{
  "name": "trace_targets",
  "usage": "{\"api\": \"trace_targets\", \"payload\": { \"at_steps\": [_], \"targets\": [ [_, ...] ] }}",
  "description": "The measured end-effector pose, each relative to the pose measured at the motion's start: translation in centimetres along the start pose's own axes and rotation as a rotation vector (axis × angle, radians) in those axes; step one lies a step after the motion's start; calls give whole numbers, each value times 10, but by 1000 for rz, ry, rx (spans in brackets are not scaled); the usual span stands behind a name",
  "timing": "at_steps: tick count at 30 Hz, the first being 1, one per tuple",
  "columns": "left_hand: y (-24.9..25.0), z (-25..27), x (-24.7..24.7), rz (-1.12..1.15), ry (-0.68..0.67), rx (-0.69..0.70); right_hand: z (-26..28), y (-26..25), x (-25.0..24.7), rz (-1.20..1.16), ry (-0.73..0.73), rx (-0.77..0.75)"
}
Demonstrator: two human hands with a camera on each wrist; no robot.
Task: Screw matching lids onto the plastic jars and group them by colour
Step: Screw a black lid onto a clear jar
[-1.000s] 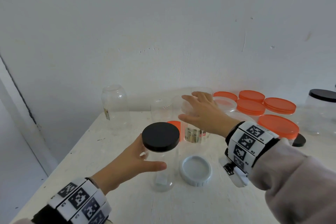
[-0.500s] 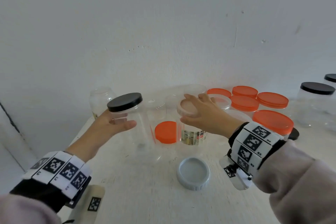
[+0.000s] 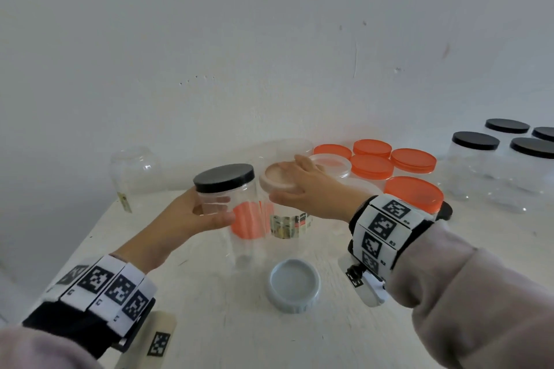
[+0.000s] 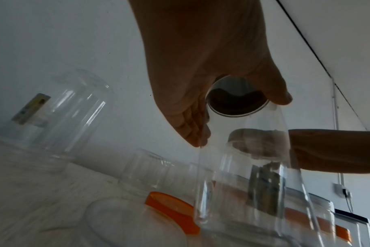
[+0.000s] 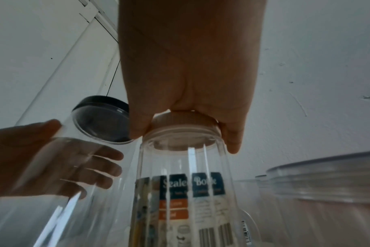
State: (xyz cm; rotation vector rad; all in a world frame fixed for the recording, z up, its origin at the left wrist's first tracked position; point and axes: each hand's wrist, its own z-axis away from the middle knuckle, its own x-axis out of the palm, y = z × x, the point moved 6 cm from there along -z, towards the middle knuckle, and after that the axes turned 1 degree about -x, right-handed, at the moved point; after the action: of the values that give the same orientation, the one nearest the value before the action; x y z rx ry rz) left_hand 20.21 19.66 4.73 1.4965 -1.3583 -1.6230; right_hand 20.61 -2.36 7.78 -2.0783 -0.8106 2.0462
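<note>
Gripping black-lidded jar, left hand fingers wrap it; right hand clasps pale lid.

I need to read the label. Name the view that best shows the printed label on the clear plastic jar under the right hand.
Right wrist view: the printed label faces the camera, lettering partly legible. Head view shows it small and blurred; left wrist only a dark strip through another jar.
</note>
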Motion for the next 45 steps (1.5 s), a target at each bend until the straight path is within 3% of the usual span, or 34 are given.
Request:
{"api": "trace_targets", "payload": {
  "at_steps": [5, 10, 18, 24, 30, 33, 37, 41, 45],
  "targets": [
    [-2, 24, 14, -8, -117, -38, -1, 2, 1, 15, -45, 14],
    [-12, 40, 21, -37, -149, -83, 1, -2, -1, 107, -27, 1],
    [-13, 50, 32, -41, -212, -89, 19, -66, 3, 41, 46, -286],
    [-17, 51, 29, -56, -295, -89, 31, -93, 33, 23, -200, -329],
    [-33, 48, 19, -173, -429, -177, 42, -94, 34, 41, -201, -310],
    [-45, 42, 12, -269, -458, -223, 52, -82, 26, 5, -144, -304],
    [-61, 25, 0, -400, -339, -295, 76, -45, -5, -129, -63, -248],
    [-69, 6, -2, -536, -211, -331, 110, 11, -45, -259, 57, -132],
    [-70, -7, 10, -653, -190, -332, 142, 73, -80, -316, 133, 23]
  ]
}}
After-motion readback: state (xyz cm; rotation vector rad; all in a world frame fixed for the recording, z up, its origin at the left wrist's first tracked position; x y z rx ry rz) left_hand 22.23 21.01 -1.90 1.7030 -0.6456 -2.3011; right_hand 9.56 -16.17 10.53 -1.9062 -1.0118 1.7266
